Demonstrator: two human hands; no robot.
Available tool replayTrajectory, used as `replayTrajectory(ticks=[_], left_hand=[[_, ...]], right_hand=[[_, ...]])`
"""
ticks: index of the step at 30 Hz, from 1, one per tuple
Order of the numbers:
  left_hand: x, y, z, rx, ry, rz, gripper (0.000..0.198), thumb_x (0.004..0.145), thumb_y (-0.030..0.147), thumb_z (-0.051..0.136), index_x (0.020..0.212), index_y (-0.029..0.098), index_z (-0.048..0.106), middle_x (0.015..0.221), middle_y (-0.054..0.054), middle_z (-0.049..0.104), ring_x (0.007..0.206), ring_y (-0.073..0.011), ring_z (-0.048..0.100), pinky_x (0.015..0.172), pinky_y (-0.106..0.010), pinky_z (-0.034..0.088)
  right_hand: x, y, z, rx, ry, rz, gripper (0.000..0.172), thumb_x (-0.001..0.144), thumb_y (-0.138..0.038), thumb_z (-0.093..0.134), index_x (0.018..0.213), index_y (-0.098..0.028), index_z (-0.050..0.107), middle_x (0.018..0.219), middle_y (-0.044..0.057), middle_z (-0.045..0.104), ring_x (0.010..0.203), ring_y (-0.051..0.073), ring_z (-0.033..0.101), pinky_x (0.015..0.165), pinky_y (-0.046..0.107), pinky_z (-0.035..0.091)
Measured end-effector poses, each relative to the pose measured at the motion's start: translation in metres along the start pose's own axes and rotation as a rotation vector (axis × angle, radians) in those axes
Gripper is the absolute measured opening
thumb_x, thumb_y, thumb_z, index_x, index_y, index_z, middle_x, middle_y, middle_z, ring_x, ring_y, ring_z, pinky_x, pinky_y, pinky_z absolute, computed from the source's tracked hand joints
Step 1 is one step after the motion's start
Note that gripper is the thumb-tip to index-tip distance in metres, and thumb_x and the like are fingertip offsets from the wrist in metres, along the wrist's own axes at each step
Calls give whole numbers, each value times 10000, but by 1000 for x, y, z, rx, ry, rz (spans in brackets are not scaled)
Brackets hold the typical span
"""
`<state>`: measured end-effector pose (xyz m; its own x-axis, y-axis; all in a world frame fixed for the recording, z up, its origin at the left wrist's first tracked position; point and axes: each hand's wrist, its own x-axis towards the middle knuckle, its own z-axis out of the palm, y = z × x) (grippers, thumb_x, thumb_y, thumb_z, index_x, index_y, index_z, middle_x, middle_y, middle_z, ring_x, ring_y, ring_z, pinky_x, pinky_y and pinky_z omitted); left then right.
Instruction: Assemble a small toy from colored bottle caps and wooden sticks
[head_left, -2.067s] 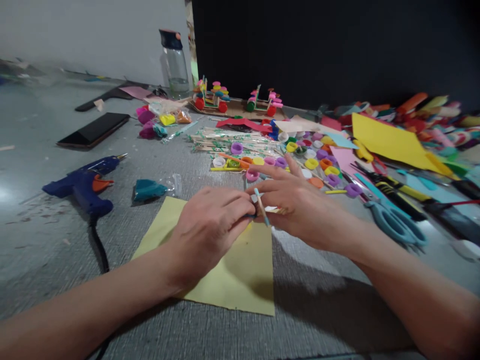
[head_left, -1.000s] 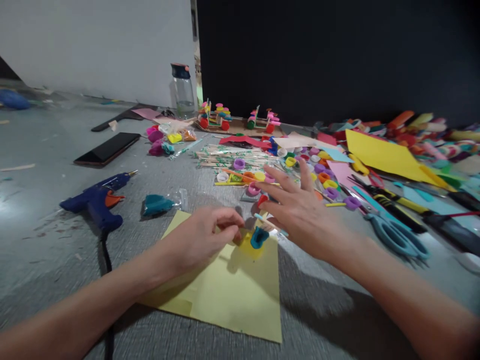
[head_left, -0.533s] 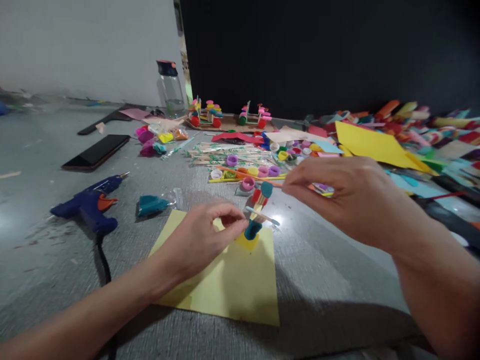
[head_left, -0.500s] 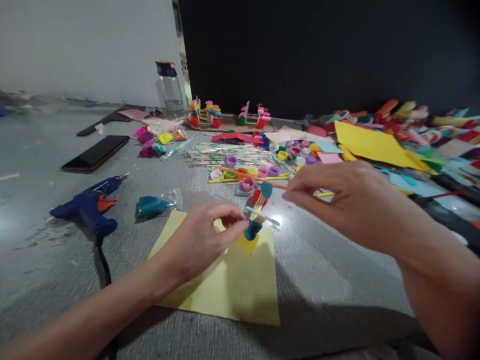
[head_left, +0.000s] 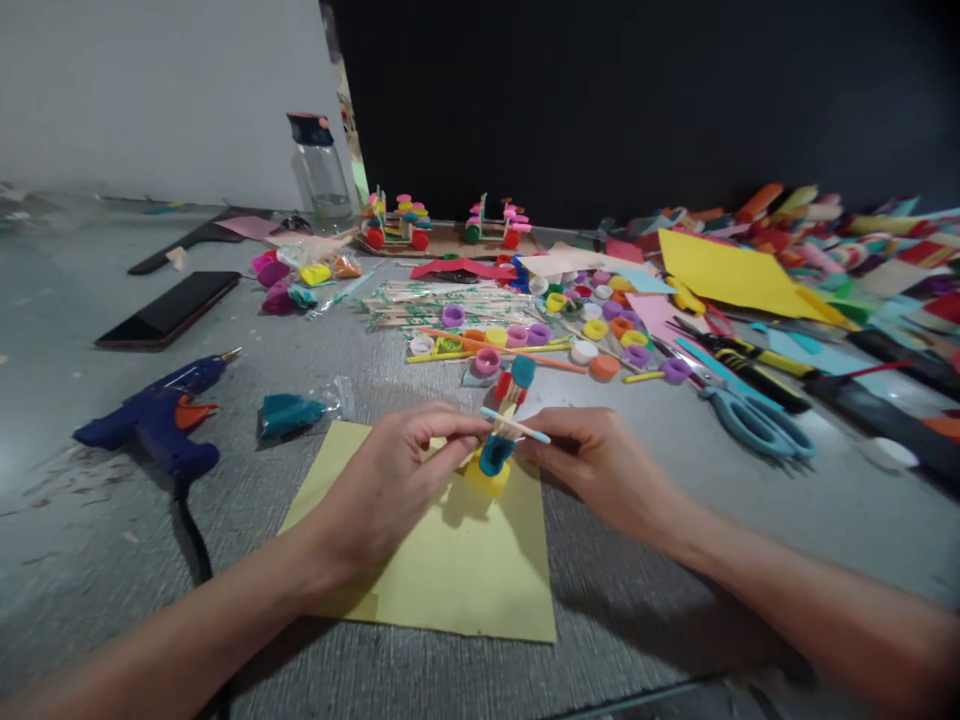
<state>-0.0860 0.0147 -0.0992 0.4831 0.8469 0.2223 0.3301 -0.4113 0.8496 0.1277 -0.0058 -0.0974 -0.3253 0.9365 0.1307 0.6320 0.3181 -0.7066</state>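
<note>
A small toy bike (head_left: 496,455), built from sticks with blue, red and yellow parts, stands over the yellow paper sheet (head_left: 450,570). One stick with pale blue ends lies crosswise near its front. My left hand (head_left: 382,480) pinches the toy from the left, thumb and forefinger together. From the other side my right hand (head_left: 611,465) closes its fingertips on it, partly hidden behind the toy. Left of the sheet lies a plastic bag of blue clay (head_left: 292,415).
A blue glue gun (head_left: 161,415) and a phone (head_left: 169,308) lie at left. Bottle caps (head_left: 517,337) and wrapped sticks (head_left: 420,305) cover the middle. Blue-handled scissors (head_left: 757,420) are at right. Two finished-looking toy vehicles (head_left: 397,222) and a water bottle (head_left: 322,180) stand behind.
My right hand has come down and left from above the caps to the toy's right side. My left hand stays at the toy. The view has shifted slightly right.
</note>
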Motion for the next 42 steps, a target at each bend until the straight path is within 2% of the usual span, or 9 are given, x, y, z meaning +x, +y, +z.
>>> replayTrajectory(ticks=[5,7,11,14,17,25,30,42], left_hand=[[0,-4,0,-18,10,-14,264,894,149,568,1015,269,770,976,-7,769,893,-178,689,794,-310,537],[0,-5,-2,-52,20,-54,259,891,154,568,997,270,773,948,1,771,857,-173,687,749,-292,536],[-1,-3,-3,-189,-9,-191,243,903,200,551,996,243,771,840,-5,759,687,-149,645,564,-239,491],[-1,-3,-1,-226,14,-213,207,874,196,580,936,220,776,801,-12,741,678,-145,630,524,-217,463],[-1,-5,2,-208,29,-221,173,863,204,606,902,224,774,734,0,703,651,-138,604,503,-211,443],[0,-9,7,-198,81,-242,95,861,235,663,901,236,748,845,5,712,765,-149,629,649,-248,494],[1,-10,7,-231,68,-213,84,867,231,674,901,252,748,862,13,721,791,-149,637,684,-256,497],[0,-14,8,-227,91,-185,68,868,246,694,883,270,755,827,31,705,770,-132,619,684,-242,469]], right_hand=[[8,5,6,49,-2,-68,162,887,-215,592,770,-168,695,605,-47,499,592,86,407,541,212,310],[12,4,8,62,-11,-102,188,902,-231,584,758,-167,687,618,-43,498,600,86,408,550,214,310],[18,2,5,35,-16,-142,210,902,-222,586,710,-166,649,623,-45,506,600,82,410,558,214,303],[21,5,2,-7,-16,-165,222,896,-218,589,687,-164,639,590,-53,477,574,80,382,546,216,285],[21,9,-1,-15,-29,-164,202,897,-217,565,742,-161,681,592,-45,498,568,84,391,535,217,285],[13,12,-7,180,-86,-30,236,948,-275,533,896,-177,741,683,-14,589,604,97,446,528,222,324],[10,13,-6,392,-101,56,230,943,-321,574,904,-178,750,793,21,677,719,125,555,617,233,429],[15,11,-3,463,-55,86,139,868,-265,653,812,-168,736,694,-6,601,648,108,474,566,232,369]])
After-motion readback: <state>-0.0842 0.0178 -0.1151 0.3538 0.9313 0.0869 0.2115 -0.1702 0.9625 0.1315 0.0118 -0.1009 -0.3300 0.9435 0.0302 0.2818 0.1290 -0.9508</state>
